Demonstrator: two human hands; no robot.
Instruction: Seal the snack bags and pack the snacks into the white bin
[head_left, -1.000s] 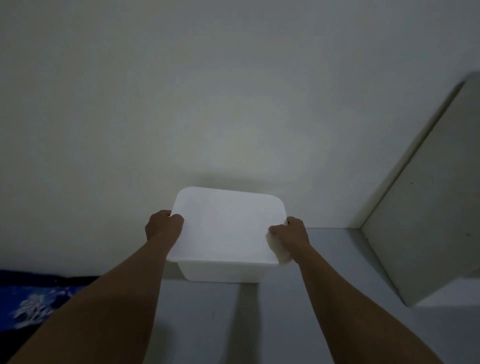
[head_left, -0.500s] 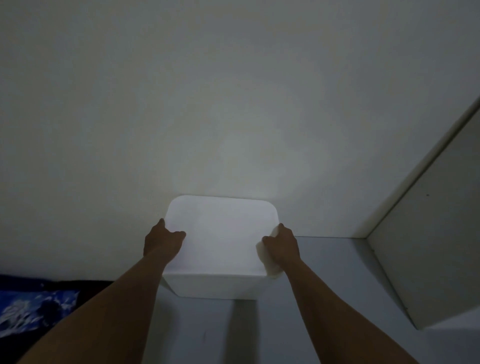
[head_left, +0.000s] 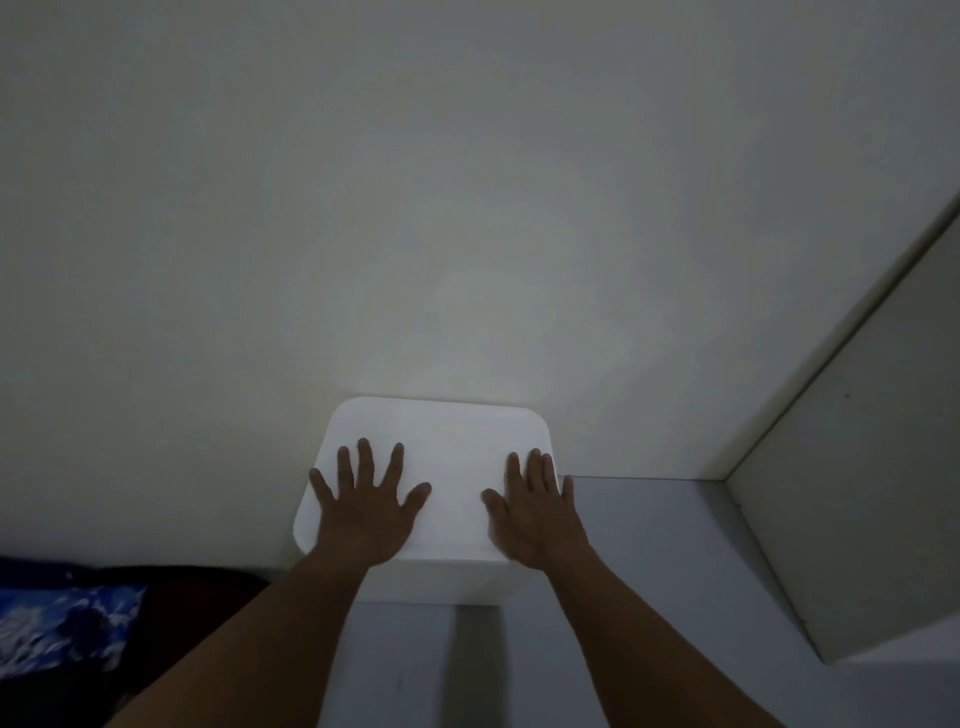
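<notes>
The white bin (head_left: 447, 441) stands on a grey surface against a pale wall, closed by a flat white lid with rounded corners. My left hand (head_left: 363, 506) lies flat on the left half of the lid, fingers spread. On the right half lies my right hand (head_left: 532, 512), palm down, its fingers close together and reaching the lid's right edge. Neither hand holds anything. The bin's inside is hidden by the lid, and no snack bags are in view.
A pale wall (head_left: 415, 208) rises right behind the bin. A white cabinet side (head_left: 857, 493) stands at the right. The grey surface (head_left: 665, 545) runs between bin and cabinet. A dark blue patterned cloth (head_left: 62, 629) lies at the lower left.
Both hands let go of the bin's sides and now lie flat on its lid. The bin has ended up closer to the wall.
</notes>
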